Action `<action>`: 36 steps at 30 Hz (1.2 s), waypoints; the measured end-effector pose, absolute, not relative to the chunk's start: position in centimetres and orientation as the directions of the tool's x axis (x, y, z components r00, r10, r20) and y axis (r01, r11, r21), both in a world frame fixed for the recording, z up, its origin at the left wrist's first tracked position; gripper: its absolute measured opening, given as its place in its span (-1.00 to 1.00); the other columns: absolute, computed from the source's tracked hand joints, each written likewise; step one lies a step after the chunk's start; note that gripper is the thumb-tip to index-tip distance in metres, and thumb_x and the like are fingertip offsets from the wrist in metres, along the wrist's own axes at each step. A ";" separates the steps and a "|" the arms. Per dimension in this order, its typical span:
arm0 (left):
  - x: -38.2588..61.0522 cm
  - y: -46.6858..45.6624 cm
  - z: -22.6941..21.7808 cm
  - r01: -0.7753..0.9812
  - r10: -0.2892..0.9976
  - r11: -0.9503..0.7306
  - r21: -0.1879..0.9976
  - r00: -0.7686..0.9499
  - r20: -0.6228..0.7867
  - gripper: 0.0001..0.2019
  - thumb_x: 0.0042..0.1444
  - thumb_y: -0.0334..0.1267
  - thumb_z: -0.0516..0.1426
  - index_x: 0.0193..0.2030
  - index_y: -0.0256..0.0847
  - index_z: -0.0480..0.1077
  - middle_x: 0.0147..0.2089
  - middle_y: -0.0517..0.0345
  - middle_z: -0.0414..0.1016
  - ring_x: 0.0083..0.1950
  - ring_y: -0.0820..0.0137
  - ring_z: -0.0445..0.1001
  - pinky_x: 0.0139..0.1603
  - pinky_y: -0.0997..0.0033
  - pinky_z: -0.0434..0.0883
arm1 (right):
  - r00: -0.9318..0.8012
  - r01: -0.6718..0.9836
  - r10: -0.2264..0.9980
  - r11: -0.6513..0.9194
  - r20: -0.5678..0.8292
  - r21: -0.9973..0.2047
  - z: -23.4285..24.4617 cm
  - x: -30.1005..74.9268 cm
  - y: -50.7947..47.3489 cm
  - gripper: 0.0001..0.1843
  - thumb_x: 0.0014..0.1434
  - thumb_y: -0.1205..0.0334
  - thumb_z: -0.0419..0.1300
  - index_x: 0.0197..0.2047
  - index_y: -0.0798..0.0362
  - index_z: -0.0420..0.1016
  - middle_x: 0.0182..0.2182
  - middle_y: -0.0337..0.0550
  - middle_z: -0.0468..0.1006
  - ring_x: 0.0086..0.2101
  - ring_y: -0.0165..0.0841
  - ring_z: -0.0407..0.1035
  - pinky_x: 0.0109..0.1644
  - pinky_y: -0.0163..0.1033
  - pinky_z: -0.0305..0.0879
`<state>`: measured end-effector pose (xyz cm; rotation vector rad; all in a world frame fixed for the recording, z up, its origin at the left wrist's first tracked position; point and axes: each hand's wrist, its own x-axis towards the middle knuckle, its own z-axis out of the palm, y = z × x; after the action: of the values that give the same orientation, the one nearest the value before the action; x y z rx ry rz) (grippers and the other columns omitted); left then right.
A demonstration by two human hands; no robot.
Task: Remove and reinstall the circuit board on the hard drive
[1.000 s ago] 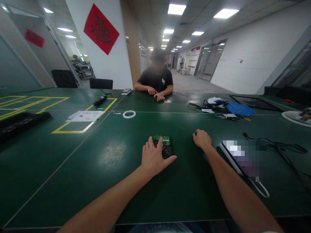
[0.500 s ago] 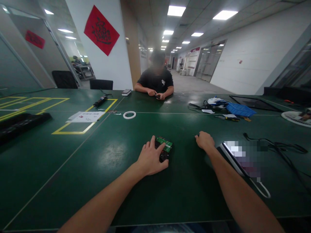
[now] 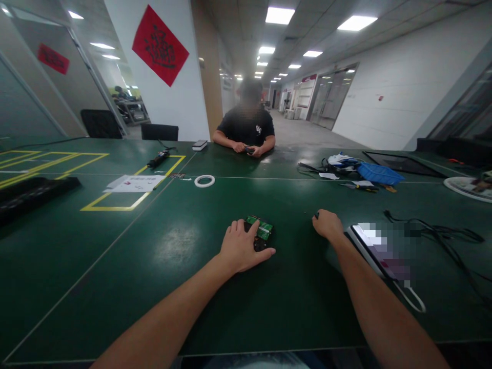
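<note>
A small black device with a green circuit board on top, much like a hard drive, lies on the green table in front of me. My left hand rests over its left side, fingers spread and the thumb stretched out past its near edge. To the right, my right hand is closed in a fist low over the table. A small dark thing shows at its fingertips; the rest is hidden in the palm. Left of that hand, a tiny dark speck lies on the tabletop.
Beside my right forearm lies a blurred, pale-edged device with a white strap. Black cables, a blue tray and pliers are at right. A tape roll lies left of centre. A person sits opposite.
My right hand has drawn back slightly to the right, away from the speck. My left thumb has stretched further out to the right. The person opposite has shifted their hands slightly.
</note>
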<state>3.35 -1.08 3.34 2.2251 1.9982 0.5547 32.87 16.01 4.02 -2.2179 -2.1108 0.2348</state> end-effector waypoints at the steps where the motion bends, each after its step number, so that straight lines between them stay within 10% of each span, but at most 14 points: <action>1: 3.4 -1.0 3.3 0.943 0.976 -0.136 0.304 0.075 0.203 -0.05 0.01 0.53 0.03 0.42 -0.03 0.21 0.25 -0.26 0.32 0.22 -0.20 0.32 0.16 -0.18 0.31 | 0.047 0.986 0.997 -0.056 -0.062 -0.156 4.0 32.9 16.0 -0.67 0.32 0.08 0.10 -0.02 0.10 0.54 -0.07 0.18 0.59 -0.07 -0.04 0.53 -0.07 -0.03 0.44; 8: 3.2 -0.9 3.3 0.940 0.974 -0.144 0.310 0.080 0.210 -0.12 0.07 0.44 0.06 0.42 -0.01 0.21 0.27 -0.23 0.31 0.24 -0.20 0.29 0.15 -0.18 0.32 | -0.037 0.987 0.999 0.034 -0.017 -0.159 4.3 31.7 15.4 -0.71 0.34 0.12 0.10 -0.07 0.12 0.54 -0.11 0.17 0.58 -0.09 -0.08 0.51 -0.05 -0.06 0.39; 17: 3.5 -1.0 3.7 0.956 0.976 -0.129 0.262 0.075 0.205 -0.14 0.05 0.37 0.12 0.41 -0.03 0.23 0.24 -0.25 0.32 0.21 -0.22 0.30 0.12 -0.16 0.34 | -0.683 0.610 0.699 0.706 0.212 -0.359 5.4 24.5 9.4 -0.83 0.35 0.18 0.12 -0.14 0.04 0.51 -0.18 -0.10 0.53 -0.17 -0.31 0.40 -0.05 -0.22 0.27; 36: 3.3 -0.9 3.4 0.944 0.973 -0.143 0.297 0.079 0.216 -0.12 0.04 0.38 0.12 0.40 -0.09 0.26 0.24 -0.28 0.31 0.21 -0.26 0.28 0.14 -0.20 0.31 | -0.667 0.591 0.697 0.710 0.263 -0.382 6.4 23.6 8.5 -0.87 0.27 0.18 0.19 -0.23 0.01 0.55 -0.24 -0.12 0.57 -0.20 -0.29 0.43 -0.04 -0.20 0.28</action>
<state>3.31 -0.95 3.42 2.2477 2.0025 0.5607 23.62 8.48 6.41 -0.9973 -2.5269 0.3731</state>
